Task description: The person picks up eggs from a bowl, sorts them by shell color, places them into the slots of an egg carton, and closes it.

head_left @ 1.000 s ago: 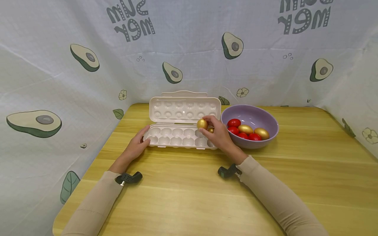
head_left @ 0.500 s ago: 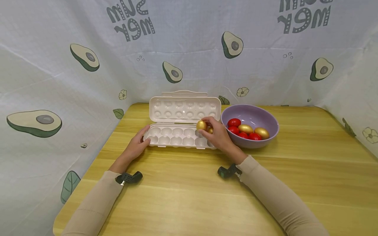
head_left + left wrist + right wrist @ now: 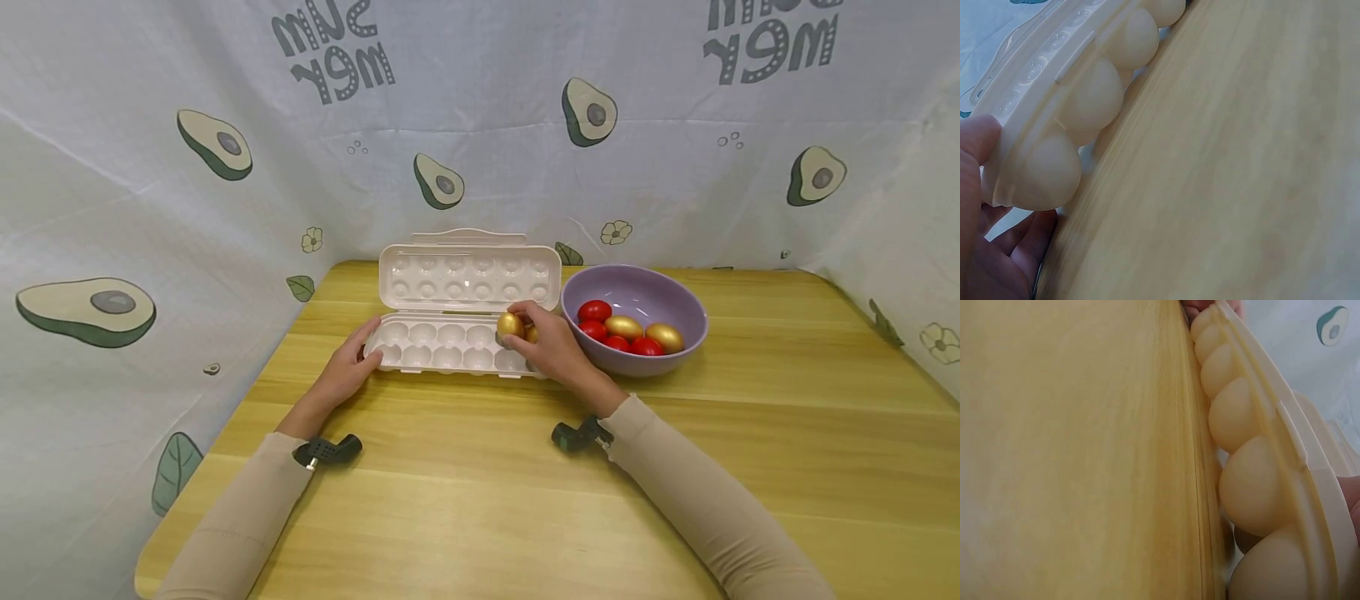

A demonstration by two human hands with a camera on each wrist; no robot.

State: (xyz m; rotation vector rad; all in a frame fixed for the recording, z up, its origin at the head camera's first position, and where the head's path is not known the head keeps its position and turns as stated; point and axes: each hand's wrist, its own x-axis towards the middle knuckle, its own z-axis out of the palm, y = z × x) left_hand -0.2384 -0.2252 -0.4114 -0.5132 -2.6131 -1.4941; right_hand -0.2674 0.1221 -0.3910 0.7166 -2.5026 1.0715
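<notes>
In the head view my right hand [image 3: 556,340] pinches a golden egg [image 3: 510,325] between thumb and fingers. The egg sits low at a back-row cup of the white plastic egg box [image 3: 447,359]. A second golden egg [image 3: 532,334] shows partly behind those fingers, in the back right corner. My left hand [image 3: 347,367] grips the box's left end. The left wrist view has its thumb [image 3: 982,139] on the rim and other fingers curled below the rounded cups [image 3: 1094,94]. Only a bit of my right hand [image 3: 1350,497] shows over the rim in the right wrist view.
The box's hinged lid [image 3: 470,277] leans back, raised, behind the cups. A purple bowl [image 3: 675,302] with several red and golden eggs stands at the box's right, close to my right wrist. A white printed cloth [image 3: 510,183] hangs behind the wooden table [image 3: 465,483].
My right hand has lowered the golden egg from above the box down to a back-row cup. The left hand stays at the left end.
</notes>
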